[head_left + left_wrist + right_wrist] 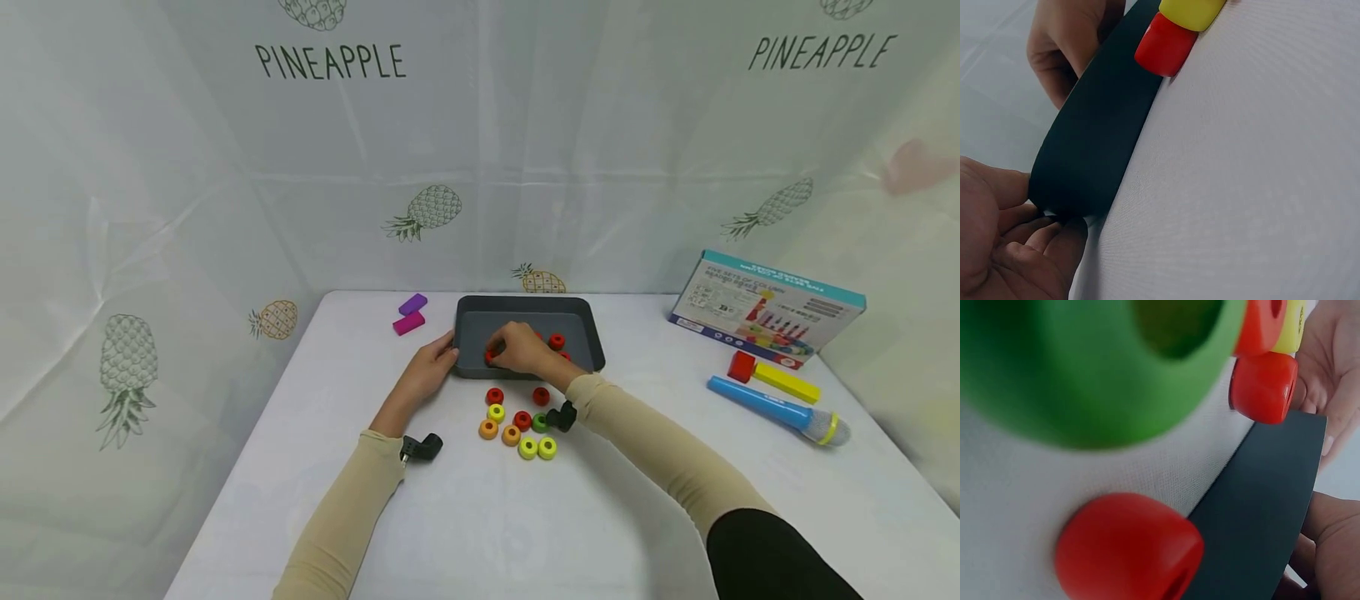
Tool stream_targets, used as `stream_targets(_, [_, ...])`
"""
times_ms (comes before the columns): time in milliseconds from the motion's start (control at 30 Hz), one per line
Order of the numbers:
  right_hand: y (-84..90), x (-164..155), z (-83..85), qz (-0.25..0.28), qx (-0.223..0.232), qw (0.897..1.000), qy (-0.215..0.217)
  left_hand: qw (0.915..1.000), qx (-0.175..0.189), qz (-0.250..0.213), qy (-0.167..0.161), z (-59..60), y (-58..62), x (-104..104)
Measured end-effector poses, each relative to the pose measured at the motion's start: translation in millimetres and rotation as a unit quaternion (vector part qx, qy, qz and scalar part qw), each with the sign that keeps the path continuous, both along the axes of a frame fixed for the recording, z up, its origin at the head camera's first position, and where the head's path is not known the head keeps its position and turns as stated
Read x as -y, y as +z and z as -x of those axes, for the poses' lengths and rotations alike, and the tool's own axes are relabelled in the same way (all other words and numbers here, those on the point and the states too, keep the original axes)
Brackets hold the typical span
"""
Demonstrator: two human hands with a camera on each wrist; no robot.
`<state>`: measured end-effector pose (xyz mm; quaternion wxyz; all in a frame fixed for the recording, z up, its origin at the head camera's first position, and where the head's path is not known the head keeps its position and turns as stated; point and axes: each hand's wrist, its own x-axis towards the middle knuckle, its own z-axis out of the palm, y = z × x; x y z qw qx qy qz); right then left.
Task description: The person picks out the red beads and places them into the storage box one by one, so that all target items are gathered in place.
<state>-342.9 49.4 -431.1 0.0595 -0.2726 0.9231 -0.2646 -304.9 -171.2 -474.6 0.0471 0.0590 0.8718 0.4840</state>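
Observation:
A dark grey baking tray (517,312) lies at the far middle of the white table. My left hand (429,371) grips its left end, thumb at the rim and fingers against the outer wall, as the left wrist view shows. Inside the tray, near its front left, my right hand (517,346) pinches a red bead (489,357), partly hidden by the fingers. More red beads (556,342) sit toward the tray's right side. In front of it are loose red beads (522,421), yellow beads (528,447), orange beads (488,429) and a green bead (540,422).
Left of the tray lie a purple block (413,304) and a magenta block (408,323). On the right stands a printed toy box (765,308), with a red block (742,367), a yellow block (786,382) and a blue toy microphone (776,408) before it.

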Motion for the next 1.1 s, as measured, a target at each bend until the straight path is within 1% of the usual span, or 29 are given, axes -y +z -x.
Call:
stream_targets(100, [2.6,-1,-1.4,0.009,0.0,1.0,-0.003,1.0,0.006,-0.004,0.001,-1.7,2.4,0])
stream_targets(267, [5.4,-10,-5.8,0.033,-0.01,0.999,-0.017,0.9999,0.006,-0.008,-0.001,-1.8,0.7,-3])
stream_targets(433, [10.1,-19,-16.3,0.049,-0.007,0.998,-0.025,1.0,0.003,0.0,-0.001,0.8,-0.9,-2])
stream_targets(567, [10.6,-23,-27.1,0.066,0.0,0.998,-0.02,1.0,0.0,0.002,0.006,2.6,-2.8,-1])
stream_targets(733, [7.5,-25,-38.7,0.069,0.013,0.997,-0.02,1.0,-0.002,0.002,0.003,2.2,-1.3,0])
stream_targets(900, [5.1,-28,-47.3,0.075,0.012,0.997,-0.019,1.0,-0.001,-0.004,0.001,-0.1,-0.4,0])
stream_targets(1100, [4.5,-35,-58.2,0.076,0.011,0.997,-0.017,1.0,0.0,-0.003,0.002,2.4,-3.5,2])
